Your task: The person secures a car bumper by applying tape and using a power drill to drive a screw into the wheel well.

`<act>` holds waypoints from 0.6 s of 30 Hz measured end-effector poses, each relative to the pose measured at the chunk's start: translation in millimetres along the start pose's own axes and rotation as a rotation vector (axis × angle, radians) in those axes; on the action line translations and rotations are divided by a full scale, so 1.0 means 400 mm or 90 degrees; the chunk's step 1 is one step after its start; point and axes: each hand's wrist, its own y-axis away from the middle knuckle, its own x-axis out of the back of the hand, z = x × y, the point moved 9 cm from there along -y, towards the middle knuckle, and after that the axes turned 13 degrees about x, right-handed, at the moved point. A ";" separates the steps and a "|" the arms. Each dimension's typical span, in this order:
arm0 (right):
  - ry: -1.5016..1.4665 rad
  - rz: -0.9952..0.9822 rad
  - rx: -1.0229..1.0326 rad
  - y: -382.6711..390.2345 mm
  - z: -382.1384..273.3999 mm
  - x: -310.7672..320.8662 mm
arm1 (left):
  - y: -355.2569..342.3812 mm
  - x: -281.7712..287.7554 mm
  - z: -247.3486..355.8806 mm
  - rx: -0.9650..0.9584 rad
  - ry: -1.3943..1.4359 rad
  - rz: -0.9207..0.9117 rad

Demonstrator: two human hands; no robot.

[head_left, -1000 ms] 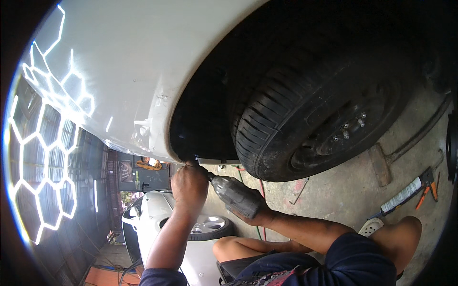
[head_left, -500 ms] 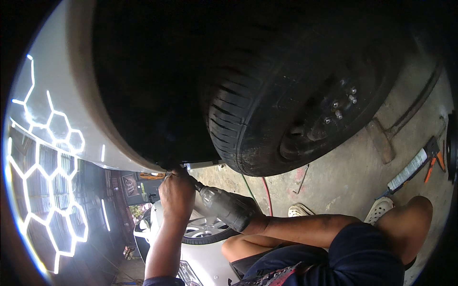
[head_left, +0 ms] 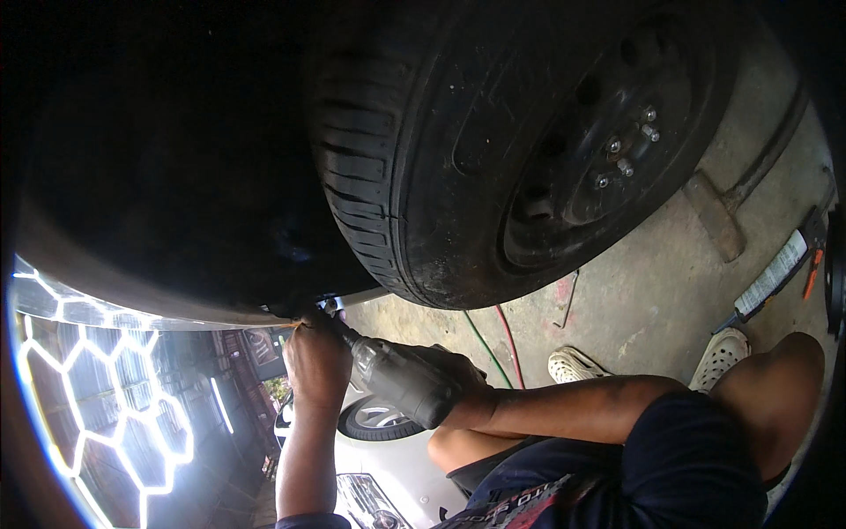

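My right hand grips a grey power tool whose thin nose points up-left to the lower edge of a car's wheel arch. My left hand is closed around the tool's front end, right at that edge. Just above the hands hangs a black tyre on a dark steel wheel with bare lug studs. What sits at the tool's tip is too dark and small to make out.
A red and a green hose run over the concrete floor. White clogs lie by my bent knee. A sealant tube and a long bar with a block lie at the right. Hexagon lights reflect in the body panel.
The view has swung in under the wheel arch, so the tyre fills more of the picture. Both hands and the tool stay at the arch's lower edge.
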 end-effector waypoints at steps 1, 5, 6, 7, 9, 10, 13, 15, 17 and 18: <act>0.013 0.010 0.015 -0.011 -0.012 0.010 | 0.000 0.002 0.000 -0.003 0.008 0.005; 0.040 -0.007 0.025 -0.014 -0.015 0.000 | 0.000 -0.004 -0.008 0.002 0.006 -0.002; 0.059 -0.003 0.033 -0.018 -0.021 0.004 | -0.001 -0.004 -0.008 0.004 0.005 -0.003; 0.079 0.001 0.041 -0.025 -0.029 0.009 | -0.001 -0.005 -0.008 0.006 0.005 -0.005; 0.079 -0.007 0.025 -0.026 -0.030 0.010 | -0.004 -0.007 -0.009 0.024 -0.007 -0.016; 0.058 -0.019 0.000 -0.022 -0.025 0.007 | -0.005 -0.008 -0.011 0.034 -0.013 -0.021; 0.012 -0.026 -0.026 -0.017 -0.013 0.001 | -0.005 -0.012 -0.016 0.028 -0.018 -0.015; 0.000 -0.022 -0.038 -0.015 -0.010 0.002 | -0.003 -0.010 -0.012 0.016 -0.025 -0.015; 0.001 -0.024 -0.057 -0.011 -0.010 0.004 | -0.003 -0.010 -0.014 0.014 -0.019 -0.018; -0.007 -0.022 -0.063 -0.015 -0.013 0.007 | -0.004 -0.011 -0.016 0.016 -0.011 -0.020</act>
